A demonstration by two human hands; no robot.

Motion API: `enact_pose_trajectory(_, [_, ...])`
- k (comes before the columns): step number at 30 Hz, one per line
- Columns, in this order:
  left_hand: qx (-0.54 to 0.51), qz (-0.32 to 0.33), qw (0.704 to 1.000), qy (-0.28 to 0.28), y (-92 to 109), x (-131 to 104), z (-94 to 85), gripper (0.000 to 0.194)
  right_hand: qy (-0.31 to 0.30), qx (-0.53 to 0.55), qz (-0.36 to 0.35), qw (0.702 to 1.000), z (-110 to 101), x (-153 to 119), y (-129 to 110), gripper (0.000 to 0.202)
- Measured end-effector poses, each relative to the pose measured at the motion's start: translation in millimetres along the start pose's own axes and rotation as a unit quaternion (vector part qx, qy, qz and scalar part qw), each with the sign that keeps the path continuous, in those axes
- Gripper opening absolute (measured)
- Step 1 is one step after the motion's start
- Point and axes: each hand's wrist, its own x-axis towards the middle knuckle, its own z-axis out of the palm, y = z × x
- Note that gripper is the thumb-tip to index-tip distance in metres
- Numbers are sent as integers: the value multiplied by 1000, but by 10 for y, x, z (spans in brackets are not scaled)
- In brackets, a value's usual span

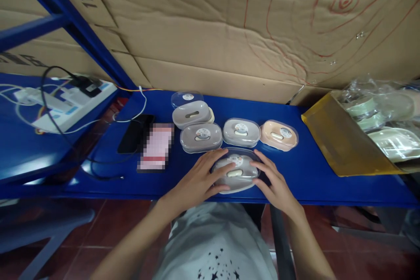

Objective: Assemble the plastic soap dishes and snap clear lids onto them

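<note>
A grey oval soap box (241, 183) with a clear lid and a round sticker lies near the table's front edge, close to my body. From its left side my left hand (210, 173) grips it, fingers bent over the lid and thumb low on the near side. My right hand (272, 179) holds the opposite side, fingertips on the lid's rim. Just beyond stand two lidded grey soap boxes, one on the left (210, 143) and one in the middle (247, 139), and a lidded peach soap box (285, 138).
An uncovered grey soap box (183, 116) and a loose clear lid (179, 99) lie at the back. Left of them are a dark phone (131, 138), a blurred-out screen (156, 146), cables and a power strip (75, 107). A carton (328, 140) with plastic-wrapped green pieces stands right.
</note>
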Motion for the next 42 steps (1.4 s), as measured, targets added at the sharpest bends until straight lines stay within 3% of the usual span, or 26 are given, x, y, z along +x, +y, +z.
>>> enact_pose_trajectory(5, [9, 15, 1000, 24, 52, -132, 77, 64, -47, 20, 20, 998, -81, -76, -26, 44])
enact_pose_trajectory(9, [1, 21, 997, 70, 74, -195, 134, 41, -50, 19, 19, 998, -61, -70, -69, 50])
enact_pose_trajectory(12, [-1, 24, 996, 86, 72, -191, 147, 34, -42, 11, -3, 999, -38, -25, -101, 45])
enact_pose_trajectory(20, [-14, -29, 998, 54, 57, -194, 150, 49, -24, -90, -111, 989, -17, -18, -117, 41])
enact_pose_trajectory(27, [8, -32, 999, 39, 54, -201, 114, 51, 2, -166, -130, 977, 27, -22, -125, 46])
enact_pose_trajectory(29, [43, -46, 996, 67, 11, -185, 33, 53, 15, -182, -131, 974, -25, -13, -87, 46])
enact_pose_trajectory(33, [142, -153, 965, 161, -145, -97, -118, 55, 59, -236, -105, 964, -181, 3, 78, 45])
enact_pose_trajectory(37, [180, -176, 959, 129, -213, -2, -84, 45, 98, -287, -58, 951, -328, 78, 313, 39])
enact_pose_trajectory(42, [180, -147, 970, 70, -53, 207, 118, 42, 97, -334, 2, 938, -555, 367, 618, 42])
